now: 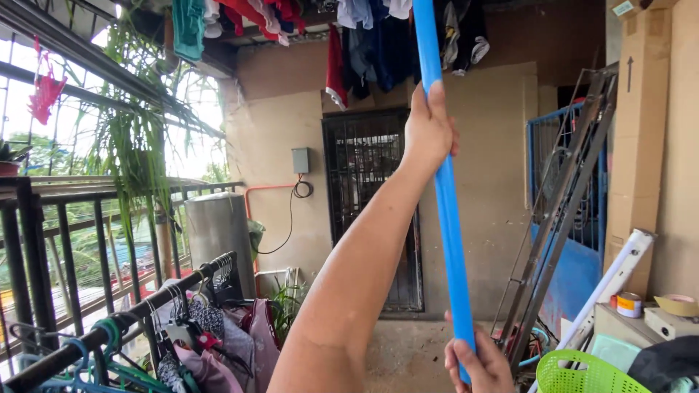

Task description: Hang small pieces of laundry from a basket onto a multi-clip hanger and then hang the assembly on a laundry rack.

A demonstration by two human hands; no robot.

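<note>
Long blue plastic pole [445, 204]: we hold it near upright, tip among the hanging clothes [378, 36] overhead. Left hand [428, 131] high, right hand [477, 364] at the butt, fingers clamped round it. Best kept steady with both grips firm. Below left: rail of hangered garments [182, 320].

Both hands grip a long blue pole [445, 196] that stands nearly upright. The left hand [429, 131] is raised high on it; the right hand [477, 364] closes around its lower end. Clothes [378, 44] hang above the left hand. A clothes rack [145, 309] stands lower left of the hands, and a green basket [582, 375] sits just right of the right hand.
</note>
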